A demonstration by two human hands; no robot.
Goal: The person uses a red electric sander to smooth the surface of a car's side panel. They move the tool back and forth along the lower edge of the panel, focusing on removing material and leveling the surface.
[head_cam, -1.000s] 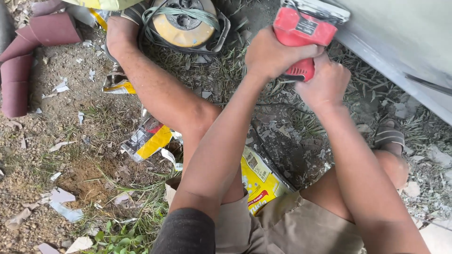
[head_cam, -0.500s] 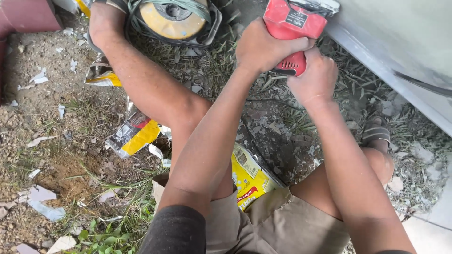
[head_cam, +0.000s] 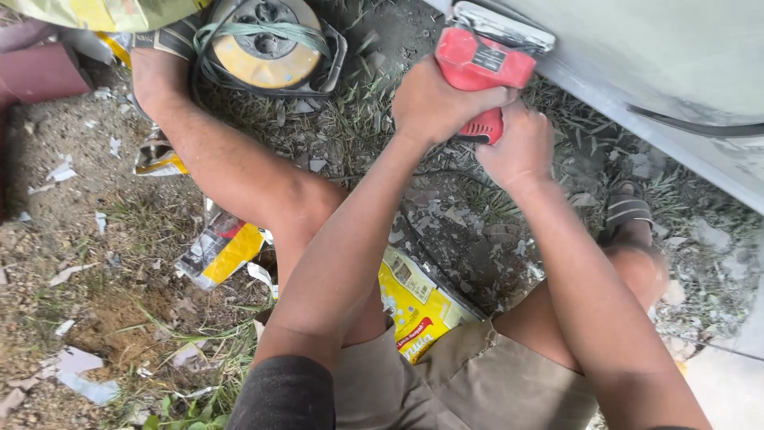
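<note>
A red power sander (head_cam: pixel 484 70) is pressed against the lower edge of a grey car body panel (head_cam: pixel 660 72) at the top right. My left hand (head_cam: pixel 434 103) grips the sander's body from the left. Wrapped around its handle just below is my right hand (head_cam: pixel 517 147). I am sitting on the ground with my legs spread, one knee (head_cam: pixel 302 207) in the middle of the view and a sandalled foot (head_cam: pixel 625 211) at the right.
A yellow cable reel (head_cam: pixel 267 44) with green cord lies at the top centre. Yellow and white torn packaging (head_cam: pixel 410 302) lies under my legs and more of it (head_cam: pixel 219 251) to the left. Dusty gravel, grass and paper scraps cover the ground. A dark red pipe (head_cam: pixel 40 72) lies at the far left.
The view has shifted so that the sander and both hands sit slightly lower and further right in the picture. Both hands keep the same grip on the sander.
</note>
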